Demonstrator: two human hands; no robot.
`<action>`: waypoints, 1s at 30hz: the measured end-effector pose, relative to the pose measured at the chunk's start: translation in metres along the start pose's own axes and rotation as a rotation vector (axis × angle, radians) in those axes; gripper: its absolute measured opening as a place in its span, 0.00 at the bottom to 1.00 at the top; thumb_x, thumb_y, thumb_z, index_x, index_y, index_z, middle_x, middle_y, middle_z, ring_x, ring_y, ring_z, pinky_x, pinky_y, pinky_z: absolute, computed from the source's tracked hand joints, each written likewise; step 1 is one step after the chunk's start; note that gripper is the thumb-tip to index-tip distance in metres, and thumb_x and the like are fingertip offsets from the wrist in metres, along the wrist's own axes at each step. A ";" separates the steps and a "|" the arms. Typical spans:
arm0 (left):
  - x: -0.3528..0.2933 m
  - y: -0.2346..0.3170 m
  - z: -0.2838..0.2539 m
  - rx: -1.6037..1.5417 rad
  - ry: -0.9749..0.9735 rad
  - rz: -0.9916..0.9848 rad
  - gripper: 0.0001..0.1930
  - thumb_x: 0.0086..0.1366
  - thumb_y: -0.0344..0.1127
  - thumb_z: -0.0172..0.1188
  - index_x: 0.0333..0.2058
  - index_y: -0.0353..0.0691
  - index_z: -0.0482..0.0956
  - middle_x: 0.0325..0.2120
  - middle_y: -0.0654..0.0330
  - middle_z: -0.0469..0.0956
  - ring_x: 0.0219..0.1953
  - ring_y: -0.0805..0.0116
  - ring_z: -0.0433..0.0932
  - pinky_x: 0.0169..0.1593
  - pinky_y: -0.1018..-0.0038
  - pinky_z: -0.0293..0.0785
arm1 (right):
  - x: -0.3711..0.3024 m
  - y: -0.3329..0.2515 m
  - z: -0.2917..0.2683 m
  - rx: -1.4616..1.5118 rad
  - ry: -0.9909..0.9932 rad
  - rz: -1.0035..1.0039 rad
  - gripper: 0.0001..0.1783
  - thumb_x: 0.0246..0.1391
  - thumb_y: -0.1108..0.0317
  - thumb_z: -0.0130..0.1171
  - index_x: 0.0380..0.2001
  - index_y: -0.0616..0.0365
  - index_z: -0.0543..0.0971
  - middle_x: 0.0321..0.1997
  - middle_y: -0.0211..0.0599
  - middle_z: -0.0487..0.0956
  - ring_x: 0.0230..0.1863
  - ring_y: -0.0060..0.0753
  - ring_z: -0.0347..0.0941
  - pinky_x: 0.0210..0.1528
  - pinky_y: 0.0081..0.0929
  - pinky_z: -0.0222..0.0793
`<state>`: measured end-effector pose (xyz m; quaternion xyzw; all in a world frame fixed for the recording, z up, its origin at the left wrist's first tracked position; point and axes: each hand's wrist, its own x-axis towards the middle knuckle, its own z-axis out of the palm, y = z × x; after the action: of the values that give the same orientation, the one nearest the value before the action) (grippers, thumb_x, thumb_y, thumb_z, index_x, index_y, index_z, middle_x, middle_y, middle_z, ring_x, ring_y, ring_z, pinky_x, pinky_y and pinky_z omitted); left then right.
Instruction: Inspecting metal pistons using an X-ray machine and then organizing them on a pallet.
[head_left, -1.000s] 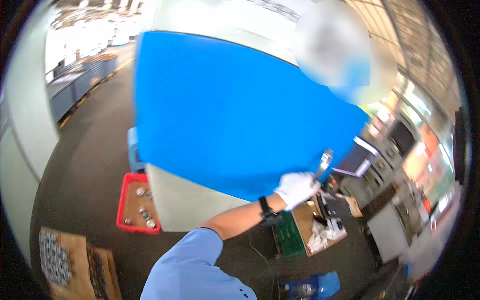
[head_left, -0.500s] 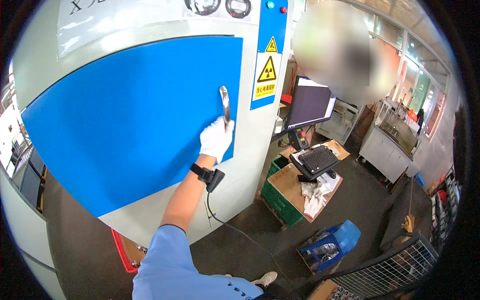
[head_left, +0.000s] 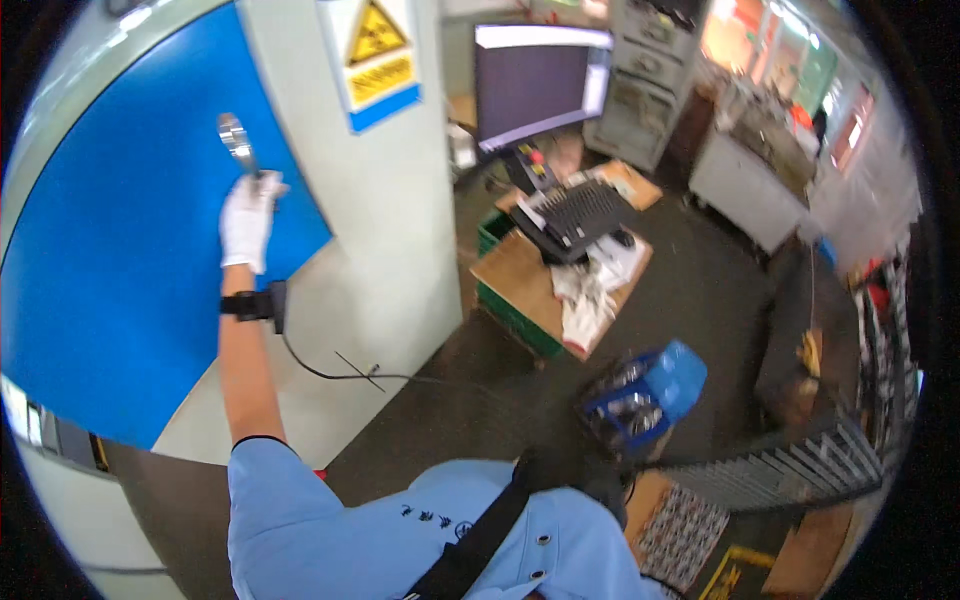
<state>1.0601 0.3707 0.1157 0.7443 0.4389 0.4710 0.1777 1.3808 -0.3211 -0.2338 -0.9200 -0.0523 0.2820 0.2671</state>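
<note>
My left hand (head_left: 247,222), in a white glove, is closed around the lower end of a shiny metal handle (head_left: 236,140). The handle is fixed to a large blue door (head_left: 120,200) of a pale grey cabinet. The handle's upper end sticks out above my fingers. On my left wrist sits a black strap with a small device (head_left: 262,303), and a thin cable trails from it to the right. My right hand is out of view.
Right of the cabinet is a monitor (head_left: 540,90). A keyboard (head_left: 585,215) and white gloves (head_left: 585,300) lie on a board over a green crate (head_left: 515,320). A blue bin (head_left: 640,395) with shiny parts stands on the floor, near a wire rack (head_left: 790,465).
My view has swung right and down, so door and handle appear farther left and more of my torso shows. My left hand stays on the handle. The person at the back is out of view.
</note>
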 end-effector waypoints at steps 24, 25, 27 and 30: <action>-0.254 0.224 0.301 -0.717 -1.405 0.478 0.30 0.49 0.24 0.67 0.55 0.42 0.78 0.26 0.55 0.76 0.25 0.56 0.76 0.30 0.64 0.72 | 0.096 0.046 -0.079 0.266 0.059 0.425 0.17 0.65 0.61 0.53 0.45 0.65 0.80 0.42 0.51 0.83 0.40 0.36 0.77 0.47 0.34 0.72; -0.253 0.222 0.319 -0.754 -1.364 0.596 0.31 0.47 0.24 0.65 0.55 0.42 0.78 0.27 0.55 0.76 0.26 0.54 0.76 0.31 0.62 0.72 | 0.104 0.036 -0.089 0.258 0.069 0.422 0.17 0.65 0.61 0.53 0.45 0.65 0.80 0.41 0.51 0.83 0.40 0.36 0.77 0.47 0.33 0.72; -0.251 0.226 0.349 -0.835 -1.283 0.717 0.34 0.42 0.23 0.62 0.55 0.41 0.77 0.29 0.55 0.76 0.30 0.50 0.76 0.33 0.60 0.72 | 0.121 0.016 -0.108 0.248 0.083 0.412 0.17 0.65 0.61 0.53 0.45 0.65 0.80 0.41 0.51 0.83 0.40 0.36 0.77 0.47 0.33 0.72; -0.239 0.227 0.387 -0.869 -1.268 0.765 0.25 0.43 0.21 0.60 0.45 0.37 0.81 0.29 0.54 0.77 0.32 0.51 0.78 0.35 0.59 0.75 | 0.137 -0.018 -0.118 0.276 0.083 0.374 0.17 0.65 0.61 0.53 0.45 0.66 0.80 0.41 0.52 0.83 0.40 0.35 0.77 0.47 0.33 0.72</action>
<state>1.4610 0.1063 -0.0513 0.8297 -0.2438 0.1200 0.4877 1.5606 -0.3266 -0.2090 -0.8791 0.1691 0.2931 0.3356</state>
